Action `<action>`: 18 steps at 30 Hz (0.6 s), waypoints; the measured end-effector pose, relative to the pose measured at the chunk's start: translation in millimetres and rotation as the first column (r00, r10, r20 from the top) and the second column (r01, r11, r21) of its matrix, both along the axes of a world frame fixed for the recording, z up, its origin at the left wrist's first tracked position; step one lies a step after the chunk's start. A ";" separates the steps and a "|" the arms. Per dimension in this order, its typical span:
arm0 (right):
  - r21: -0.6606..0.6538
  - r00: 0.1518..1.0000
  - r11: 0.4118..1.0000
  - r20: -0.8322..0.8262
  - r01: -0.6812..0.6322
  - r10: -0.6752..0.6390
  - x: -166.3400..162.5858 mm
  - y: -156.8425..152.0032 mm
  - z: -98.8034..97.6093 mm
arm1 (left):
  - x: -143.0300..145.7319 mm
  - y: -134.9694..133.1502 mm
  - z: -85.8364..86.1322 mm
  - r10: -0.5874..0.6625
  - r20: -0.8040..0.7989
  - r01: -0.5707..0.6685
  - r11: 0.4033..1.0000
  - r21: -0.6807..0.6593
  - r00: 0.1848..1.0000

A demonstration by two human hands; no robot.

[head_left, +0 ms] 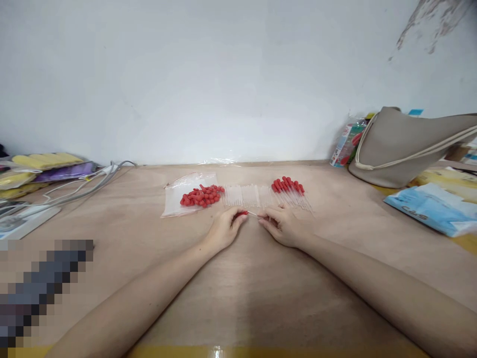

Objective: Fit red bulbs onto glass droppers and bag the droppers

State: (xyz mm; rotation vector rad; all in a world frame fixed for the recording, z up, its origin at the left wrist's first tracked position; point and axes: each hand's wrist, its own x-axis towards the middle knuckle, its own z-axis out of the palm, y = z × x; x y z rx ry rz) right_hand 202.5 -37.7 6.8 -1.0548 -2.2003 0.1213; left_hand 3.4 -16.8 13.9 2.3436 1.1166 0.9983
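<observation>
My left hand [224,229] pinches a small red rubber bulb [243,213] at its fingertips. My right hand [283,226] holds a thin clear tube [254,215] whose end meets the bulb between the two hands. Just beyond them lies a row of clear tubes [246,195]. A pile of loose red bulbs [202,195] rests on a clear plastic bag [175,199] to the left. On the right lies a bunch of finished droppers with red bulbs [290,191].
The work surface is a light wooden table [242,288]. A grey-beige bag [406,144] and blue packets [436,209] sit at the right. Grey cables [85,186], yellow and purple packets [44,166] lie at the left. A white wall stands behind.
</observation>
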 end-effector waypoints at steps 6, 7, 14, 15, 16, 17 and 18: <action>-0.092 0.997 0.994 -0.050 -0.059 0.055 3.5 3.3 2.2 | -4.2 1.3 -0.7 -0.067 0.055 0.068 0.997 -0.020 0.996; -0.106 0.997 0.992 -0.043 -0.062 0.058 4.5 3.9 2.9 | -4.8 1.1 -0.5 -0.084 0.055 0.085 0.996 -0.025 0.995; -0.008 0.986 1.000 0.165 -0.018 0.019 7.9 0.9 13.2 | -7.3 -0.5 -1.9 -0.133 -0.072 0.133 0.991 -0.002 0.988; 0.021 0.981 1.000 0.195 -0.001 -0.003 7.4 -0.6 14.8 | -7.4 -0.4 -2.4 -0.133 -0.092 0.135 0.991 0.013 0.987; 0.047 0.976 0.999 0.217 0.014 -0.023 6.8 -2.1 16.1 | -7.5 -0.3 -2.9 -0.133 -0.108 0.137 0.990 0.030 0.985; 0.067 0.972 0.997 0.232 0.026 -0.041 6.1 -3.4 16.9 | -7.6 -0.3 -3.4 -0.135 -0.121 0.141 0.989 0.048 0.983; 0.079 0.969 0.996 0.241 0.035 -0.053 5.5 -4.5 17.2 | -7.6 -0.3 -3.7 -0.139 -0.131 0.148 0.987 0.063 0.982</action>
